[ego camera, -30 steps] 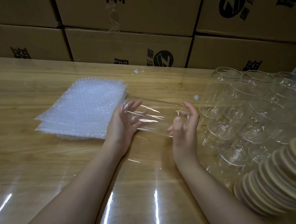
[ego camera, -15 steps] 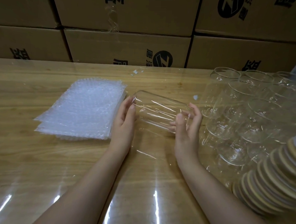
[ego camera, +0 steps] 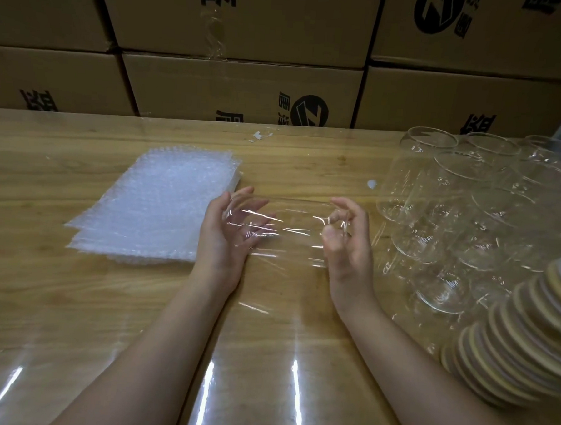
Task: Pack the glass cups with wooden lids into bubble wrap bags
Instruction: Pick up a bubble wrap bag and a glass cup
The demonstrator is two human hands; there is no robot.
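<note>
A clear glass cup [ego camera: 291, 232] lies sideways in the air between my hands, just above the wooden table [ego camera: 57, 285]. My left hand [ego camera: 225, 238] cups its left end with spread fingers. My right hand [ego camera: 345, 245] pinches its right rim between thumb and curled fingers. A stack of bubble wrap bags [ego camera: 162, 206] lies flat to the left of my left hand. Several more glass cups [ego camera: 468, 209] stand at the right. A fanned pile of wooden lids [ego camera: 519, 335] lies at the front right.
Cardboard boxes [ego camera: 240, 90] form a wall along the table's far edge. A glossy transparent sheet covers the tabletop. Small white scraps [ego camera: 260, 136] lie near the far edge, and a white speck [ego camera: 371, 184] sits beside the cups.
The cup has turned in my hands and dropped a little. My left fingers have spread over its left end, where half a second ago they lay flat and together against it.
</note>
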